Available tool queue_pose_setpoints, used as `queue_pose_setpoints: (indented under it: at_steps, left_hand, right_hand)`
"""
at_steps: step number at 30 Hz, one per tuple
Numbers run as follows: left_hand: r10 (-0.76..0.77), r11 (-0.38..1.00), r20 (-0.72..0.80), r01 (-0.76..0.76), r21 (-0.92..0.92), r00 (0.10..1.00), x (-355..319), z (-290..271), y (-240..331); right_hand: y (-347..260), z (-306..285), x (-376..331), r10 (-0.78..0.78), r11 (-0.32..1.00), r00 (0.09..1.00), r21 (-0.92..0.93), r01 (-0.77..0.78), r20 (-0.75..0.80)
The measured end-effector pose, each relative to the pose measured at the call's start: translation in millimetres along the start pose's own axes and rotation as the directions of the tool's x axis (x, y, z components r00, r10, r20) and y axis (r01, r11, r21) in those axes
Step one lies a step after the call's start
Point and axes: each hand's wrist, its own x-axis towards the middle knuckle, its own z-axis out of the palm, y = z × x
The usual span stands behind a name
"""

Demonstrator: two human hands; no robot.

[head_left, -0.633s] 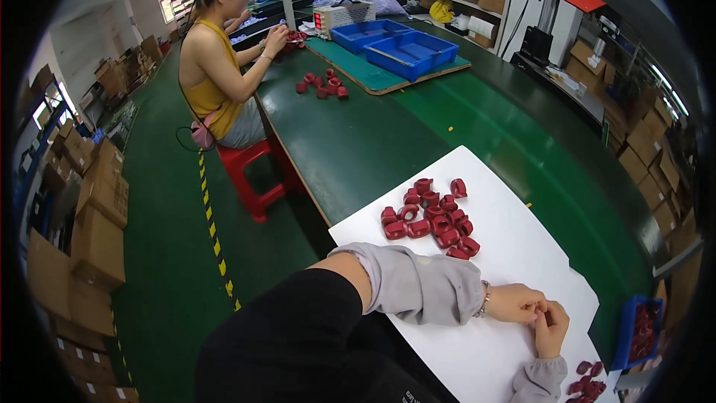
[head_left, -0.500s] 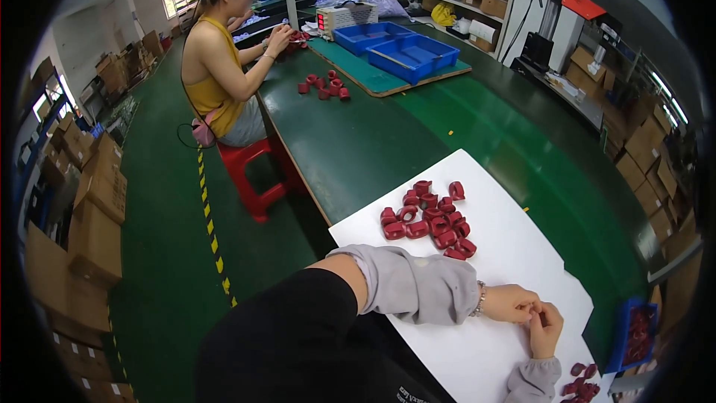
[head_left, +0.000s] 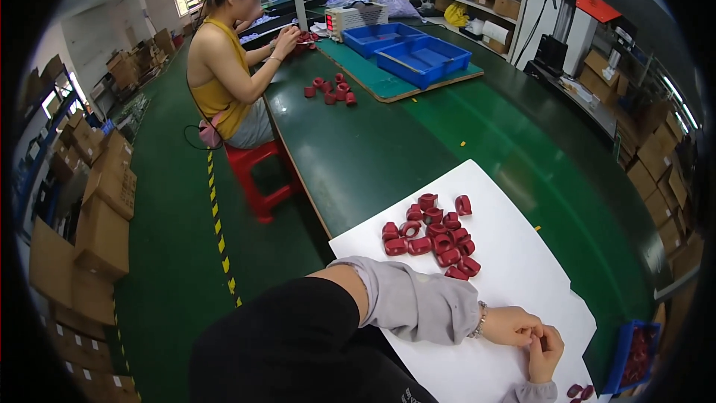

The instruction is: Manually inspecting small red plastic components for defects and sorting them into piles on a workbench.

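My left hand (head_left: 511, 326), in a grey sleeve with a bracelet at the wrist, is over a white sheet (head_left: 514, 254). Its fingers are curled and meet those of my right hand (head_left: 546, 356). Both hands are closed in a pinch, and whatever they hold between them is hidden or too small to make out. Beyond my left forearm lies a loose group of dark red ring-shaped parts (head_left: 440, 239) on the sheet. A few smaller dark red pieces (head_left: 576, 391) lie beside my right sleeve at the lower edge.
Further along the green table (head_left: 335, 172) are more red parts (head_left: 330, 91), blue trays (head_left: 424, 58) on a board and a metering box (head_left: 356, 19). A co-worker in yellow (head_left: 224, 60) sits on a red stool (head_left: 261, 179). A blue bin (head_left: 634, 354) of red pieces stands at right.
The whole view has shifted slightly, so the table and my hands appear lower. Both hands stay pinched together in nearly the same pose over the sheet.
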Motion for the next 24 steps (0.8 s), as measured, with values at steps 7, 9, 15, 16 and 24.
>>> queue_pose_setpoints:
  at_steps: [7, 9, 15, 16, 24]
  left_hand:
    - [0.012, 1.000, -0.014, -0.012, 0.003, 1.000, 1, 0, -2]
    - [0.017, 1.000, -0.010, -0.017, 0.022, 1.000, 1, 1, -3]
    - [-0.009, 0.998, 0.015, 0.008, 0.059, 1.000, -2, -1, 2]
    - [-0.022, 0.999, 0.013, 0.021, 0.049, 1.000, -1, 0, 3]
    - [-0.041, 0.999, 0.025, 0.041, 0.002, 0.999, 2, 1, 5]
  right_hand:
    - [12, -4, 1, -0.010, 1.000, 1.000, 0.013, 0.010, 0.003]
    - [10, -5, 1, -0.008, 1.000, 1.000, 0.012, 0.008, 0.007]
    - [4, -3, 1, -0.038, 0.999, 0.999, -0.015, 0.038, 0.013]
    - [3, -5, 0, -0.038, 0.999, 0.999, -0.026, 0.038, -0.013]
    - [4, -5, -5, -0.081, 0.996, 0.995, 0.017, 0.082, -0.061]
